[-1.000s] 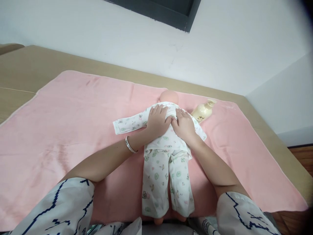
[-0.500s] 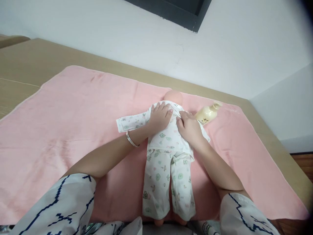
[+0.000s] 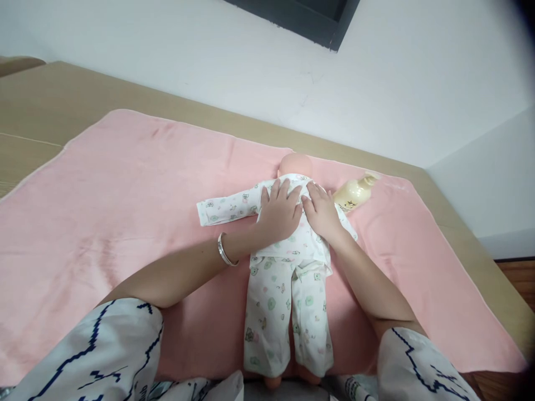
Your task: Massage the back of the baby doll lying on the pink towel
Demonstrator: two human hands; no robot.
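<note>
A baby doll [image 3: 288, 289] in white printed pyjamas lies with its bald head [image 3: 296, 165] away from me on a pink blanket [image 3: 125, 189]. My left hand [image 3: 279, 210] lies flat on the doll's torso, fingers stretched out, a silver bracelet [image 3: 223, 250] on the wrist. My right hand [image 3: 322, 214] lies flat beside it on the doll's right side, fingers together and extended. The two hands touch at the thumbs. The doll's left sleeve [image 3: 228, 207] stretches out to the left.
A cream pump bottle [image 3: 353, 192] lies on the blanket just right of the doll's shoulder. The blanket covers a tan table [image 3: 50, 100] against a white wall. The table's right edge drops to a wooden floor [image 3: 516, 278].
Both hands slid slightly down the doll's torso and came together again after parting a little half a second ago. The view shifted slightly.
</note>
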